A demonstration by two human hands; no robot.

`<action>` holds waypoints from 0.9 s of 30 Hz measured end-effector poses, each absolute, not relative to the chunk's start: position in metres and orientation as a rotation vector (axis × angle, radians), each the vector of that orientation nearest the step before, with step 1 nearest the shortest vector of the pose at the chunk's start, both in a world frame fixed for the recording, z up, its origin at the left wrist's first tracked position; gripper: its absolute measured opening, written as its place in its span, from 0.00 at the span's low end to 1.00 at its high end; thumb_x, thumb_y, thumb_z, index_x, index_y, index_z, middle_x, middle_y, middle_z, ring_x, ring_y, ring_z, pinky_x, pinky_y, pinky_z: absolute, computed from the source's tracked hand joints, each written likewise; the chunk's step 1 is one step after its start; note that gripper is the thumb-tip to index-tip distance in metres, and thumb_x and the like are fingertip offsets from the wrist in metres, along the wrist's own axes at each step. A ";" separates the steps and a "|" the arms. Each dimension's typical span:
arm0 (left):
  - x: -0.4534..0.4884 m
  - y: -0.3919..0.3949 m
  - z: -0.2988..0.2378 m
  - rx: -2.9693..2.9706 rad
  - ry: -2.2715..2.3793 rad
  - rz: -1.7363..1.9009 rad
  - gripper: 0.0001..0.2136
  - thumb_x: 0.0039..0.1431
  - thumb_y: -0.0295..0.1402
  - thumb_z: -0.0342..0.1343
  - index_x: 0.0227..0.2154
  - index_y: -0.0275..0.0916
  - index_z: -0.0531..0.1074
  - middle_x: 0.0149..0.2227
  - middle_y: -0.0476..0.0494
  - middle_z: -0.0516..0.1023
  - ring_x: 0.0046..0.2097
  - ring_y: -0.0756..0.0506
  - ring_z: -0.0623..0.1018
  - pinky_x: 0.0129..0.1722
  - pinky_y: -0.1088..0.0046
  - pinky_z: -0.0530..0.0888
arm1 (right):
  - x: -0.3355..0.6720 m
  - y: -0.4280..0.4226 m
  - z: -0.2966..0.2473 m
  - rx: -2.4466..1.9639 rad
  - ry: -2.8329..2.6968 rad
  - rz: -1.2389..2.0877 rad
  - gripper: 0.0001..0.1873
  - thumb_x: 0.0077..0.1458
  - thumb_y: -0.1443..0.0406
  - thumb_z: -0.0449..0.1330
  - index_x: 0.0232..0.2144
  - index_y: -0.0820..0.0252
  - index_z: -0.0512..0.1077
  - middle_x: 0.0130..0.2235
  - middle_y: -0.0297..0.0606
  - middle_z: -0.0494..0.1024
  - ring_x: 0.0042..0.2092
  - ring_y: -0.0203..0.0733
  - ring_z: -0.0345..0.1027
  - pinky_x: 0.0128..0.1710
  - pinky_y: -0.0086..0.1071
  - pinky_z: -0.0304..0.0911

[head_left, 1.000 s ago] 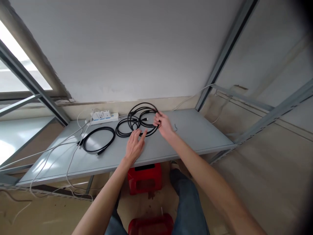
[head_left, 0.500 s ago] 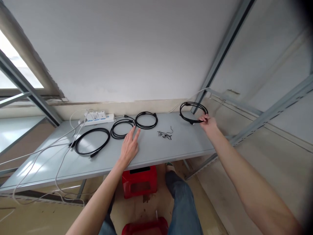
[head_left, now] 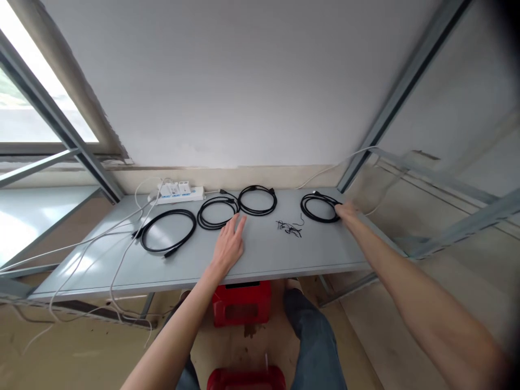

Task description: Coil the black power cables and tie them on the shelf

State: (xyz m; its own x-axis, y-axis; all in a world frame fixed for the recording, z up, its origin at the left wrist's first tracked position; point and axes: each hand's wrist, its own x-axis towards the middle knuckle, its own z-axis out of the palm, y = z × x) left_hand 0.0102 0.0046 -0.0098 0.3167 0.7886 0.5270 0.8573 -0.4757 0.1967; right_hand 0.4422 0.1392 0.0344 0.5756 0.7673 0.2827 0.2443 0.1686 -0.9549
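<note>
At the right end of the shelf a coiled black cable (head_left: 319, 219) lies on the grey surface. My right hand (head_left: 346, 211) is closed on its right edge, the fingertips partly hidden. My left hand (head_left: 229, 242) rests on the shelf with its fingers apart and holds nothing. Just beyond its fingertips lies a second coiled black cable (head_left: 209, 225). Touching or nearly touching that one is a third coil (head_left: 257, 213), set a little farther back. Between my hands sits a small tangle of thin black ties (head_left: 290, 228).
Another black cable coil (head_left: 147, 247) lies at the left. Behind it stands a white power strip (head_left: 195, 194) with plugs in it, and white cords trail over the front edge. Metal uprights (head_left: 400, 95) frame the shelf (head_left: 260, 254). A red stool (head_left: 264, 303) stands beneath.
My right hand has lowered the coiled cable from above the shelf onto its surface. The view has turned slightly left. My left hand stays spread on the shelf.
</note>
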 end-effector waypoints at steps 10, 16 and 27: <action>0.010 0.008 -0.011 -2.499 -1.616 -0.848 0.38 0.58 0.19 0.46 0.73 0.39 0.52 0.69 0.29 0.61 0.68 0.35 0.66 0.64 0.53 0.69 | 0.267 0.148 0.016 -1.411 -2.348 0.112 0.20 0.63 0.61 0.64 0.55 0.60 0.76 0.56 0.51 0.76 0.60 0.58 0.65 0.61 0.49 0.60; 0.010 0.009 -0.010 -2.514 -1.621 -0.808 0.36 0.57 0.19 0.46 0.71 0.34 0.55 0.69 0.26 0.61 0.67 0.33 0.66 0.63 0.52 0.70 | 0.202 0.125 0.002 -1.485 -2.492 -0.171 0.15 0.71 0.64 0.53 0.52 0.67 0.73 0.52 0.55 0.75 0.55 0.58 0.66 0.53 0.45 0.63; 0.011 0.009 -0.010 -2.514 -1.644 -0.827 0.37 0.58 0.20 0.46 0.71 0.39 0.54 0.67 0.28 0.63 0.66 0.35 0.68 0.62 0.53 0.70 | 0.210 0.142 0.033 -1.403 -2.500 0.043 0.19 0.60 0.75 0.57 0.54 0.64 0.68 0.48 0.53 0.80 0.49 0.55 0.75 0.50 0.41 0.65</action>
